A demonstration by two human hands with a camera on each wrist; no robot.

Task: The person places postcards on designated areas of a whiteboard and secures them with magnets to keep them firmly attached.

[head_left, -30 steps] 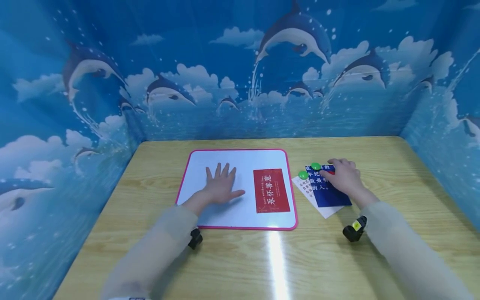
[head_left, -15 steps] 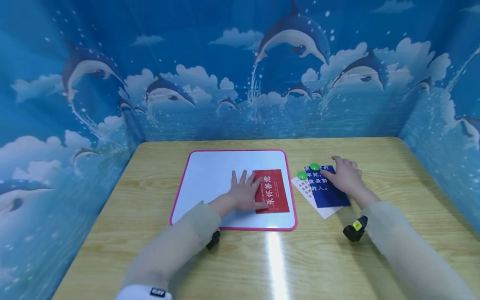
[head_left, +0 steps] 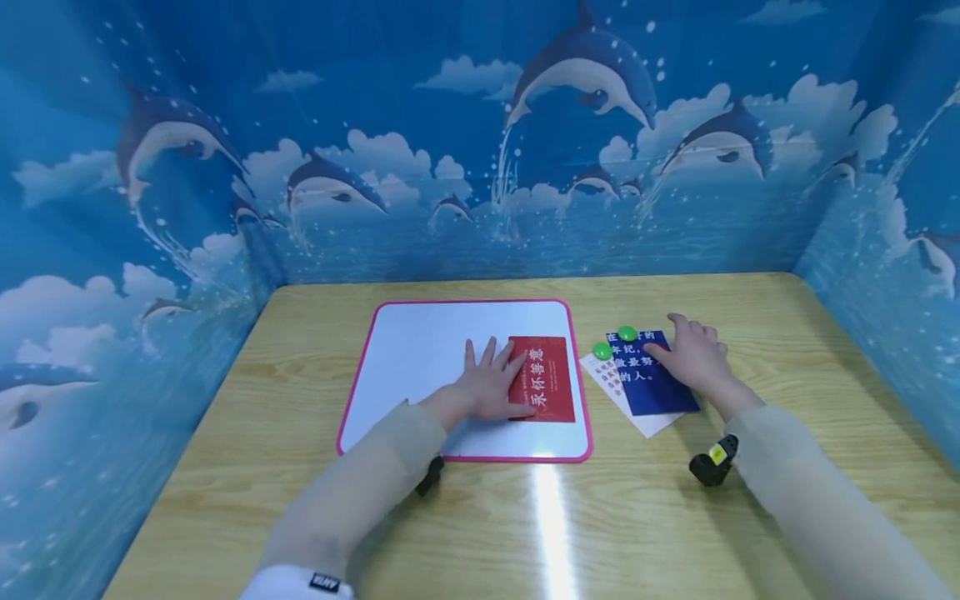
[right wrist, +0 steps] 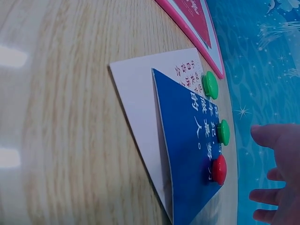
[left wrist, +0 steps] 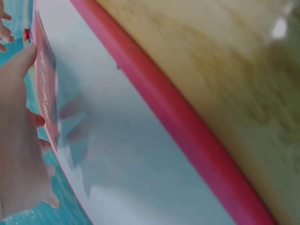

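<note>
I have the left hand (head_left: 487,392) spread wide, nearest the red card (head_left: 552,380), whose long axis follows the whiteboard's (head_left: 420,346) right edge; the right hand (head_left: 694,356) gapes, empty.

i'm looking forward and down from my head, while both closer wrist views are sharing the whiteboard (head_left: 431,346).

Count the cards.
3: the red card on the board, the blue card beside the board, and the white card partly under the blue one. More could be hidden underneath.
</note>
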